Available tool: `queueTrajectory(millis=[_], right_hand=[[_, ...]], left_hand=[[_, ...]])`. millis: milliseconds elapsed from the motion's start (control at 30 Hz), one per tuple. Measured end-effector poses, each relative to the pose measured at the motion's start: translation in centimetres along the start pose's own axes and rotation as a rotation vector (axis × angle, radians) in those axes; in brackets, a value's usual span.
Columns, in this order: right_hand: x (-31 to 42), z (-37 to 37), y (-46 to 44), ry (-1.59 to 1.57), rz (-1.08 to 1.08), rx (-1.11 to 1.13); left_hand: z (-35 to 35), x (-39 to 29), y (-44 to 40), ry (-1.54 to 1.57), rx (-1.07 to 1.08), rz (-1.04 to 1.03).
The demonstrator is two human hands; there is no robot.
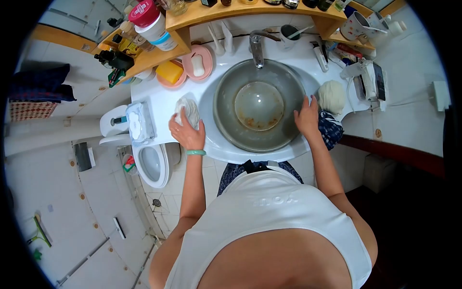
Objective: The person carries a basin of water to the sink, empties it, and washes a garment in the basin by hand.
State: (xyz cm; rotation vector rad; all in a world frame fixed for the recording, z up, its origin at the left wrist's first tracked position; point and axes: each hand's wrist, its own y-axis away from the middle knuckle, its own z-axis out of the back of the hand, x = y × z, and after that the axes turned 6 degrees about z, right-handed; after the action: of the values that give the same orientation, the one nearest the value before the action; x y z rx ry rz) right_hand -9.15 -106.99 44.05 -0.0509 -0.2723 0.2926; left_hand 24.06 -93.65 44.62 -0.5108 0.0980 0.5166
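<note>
1. At the centre of the white counter (163, 103), a large grey basin (224, 118) is set in the sink area. It is taken as the landmark below. Brown specks (260, 124) are seen on its bottom, mostly toward the wearer's side.
2. To the left of the basin, a crumpled white cloth (191, 111) is laid on the counter, apart from the rim. It is touched by the left hand (189, 135), whose fingers are spread over it; the hand is not clenched. A green bangle (196, 152) is worn on that wrist.
3. At the right rim of the basin, the right hand (307, 118) is held open, with fingers extended and nothing grasped. Whether the rim is pressed by it cannot be told.
4. Just to the right of the basin, beyond the right hand, a cream cloth bundle (332, 96) is placed, with a dark patterned cloth (331, 132) beside it at the counter's front edge.
5. Behind the basin, the metal faucet (257, 53) is mounted, its spout pointed over the rim.
6. Behind and left of the basin, a white soap bar (197, 65) and a yellow block (169, 72) are held in separate pink dishes (205, 57).
7. Well left of the basin, below counter height, the toilet (150, 161) is seen.
</note>
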Motion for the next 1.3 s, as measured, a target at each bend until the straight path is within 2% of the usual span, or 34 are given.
queueTrajectory(millis=[67,100,133,200,233,300,333,400,433,467,500,533,567,600,633,667,700,767,833,900,967,1067,1133,1200,1300], right_hand=[[0.3,0.4,-0.3,-0.088,0.064,-0.024],[0.8,0.4,-0.5,-0.252,0.042,0.047],[1.3,0.4,-0.6,-0.417,0.018,0.116],[2.2,0.4,-0.5,-0.454,0.031,0.120],[2.5,0.5,-0.4,-0.488,0.047,0.125],[2.8,0.6,-0.2,-0.536,0.036,0.146],[2.8,0.3,-0.1,-0.631,0.016,0.239],[3.1,-0.4,-0.1,-0.776,-0.018,0.393],[3.4,-1.0,-0.1,-0.778,-0.018,0.393],[3.7,-1.8,-0.2,-1.108,-0.119,0.438],[4.1,-2.2,-0.3,-1.437,-0.227,0.475],[4.8,-1.4,-0.4,-1.439,-0.233,0.467],[5.5,-0.5,-0.6,-1.825,-0.365,0.508],[5.9,0.1,-0.7,-2.212,-0.500,0.532],[5.9,-0.6,-1.0,-2.213,-0.503,0.514],[5.5,-2.0,-1.3,-2.075,-0.463,0.459],[5.1,-2.6,-1.4,-1.937,-0.425,0.409],[3.8,-1.9,-1.4,-1.828,-0.459,0.382],[2.8,-1.2,-1.3,-1.484,-0.189,0.332],[2.1,-1.0,-1.0,-1.496,-0.160,0.336],[0.9,-1.4,-1.3,-1.373,-0.017,0.401],[0.5,-0.2,-2.0,-1.326,-0.002,0.526],[0.7,0.7,-2.4,-1.348,0.073,0.526],[0.6,0.7,-2.9,-1.367,0.152,0.525],[0.1,-0.5,-3.7,-1.197,0.221,0.635]], left_hand=[[-0.9,1.3,-0.7,-0.001,0.169,0.253],[-1.7,2.2,-0.7,-0.004,0.171,0.254],[-2.6,2.9,-0.8,0.054,0.268,0.303],[-3.0,3.5,-1.9,0.179,0.470,0.450],[-3.2,3.9,-2.0,0.183,0.475,0.440],[-3.7,4.8,-1.9,0.799,0.362,0.518],[-2.6,3.3,-2.1,1.122,0.365,0.559],[-0.6,-0.1,-2.1,1.219,0.410,0.584],[0.5,-2.0,-2.1,1.315,0.452,0.610],[1.9,-4.2,-2.5,1.428,0.602,0.669],[-0.1,-4.6,-1.7,1.534,0.698,0.617],[-0.3,-6.2,-1.8,1.614,0.850,0.647],[-0.4,-7.7,-1.9,1.690,1.010,0.673],[-0.6,-8.9,-2.0,1.690,1.025,0.666],[-0.8,-10.0,-2.1,1.737,1.195,0.751],[-1.0,-10.8,-2.1,1.772,1.368,0.840],[-1.5,-11.0,-1.9,1.766,1.383,0.837],[-3.7,-10.4,-1.3,1.510,1.297,0.654],[-4.2,-10.2,-1.5,1.386,1.220,0.603],[-3.9,-9.9,-1.8,1.247,1.090,0.418],[-3.4,-10.2,-2.2,1.274,1.064,0.397],[-2.6,-10.6,-2.6,1.352,1.089,0.393],[-2.1,-10.8,-2.7,1.534,1.099,0.286],[-1.1,-11.2,-3.1,1.518,1.088,0.276],[0.6,-12.4,-3.3,1.476,1.055,0.280]])
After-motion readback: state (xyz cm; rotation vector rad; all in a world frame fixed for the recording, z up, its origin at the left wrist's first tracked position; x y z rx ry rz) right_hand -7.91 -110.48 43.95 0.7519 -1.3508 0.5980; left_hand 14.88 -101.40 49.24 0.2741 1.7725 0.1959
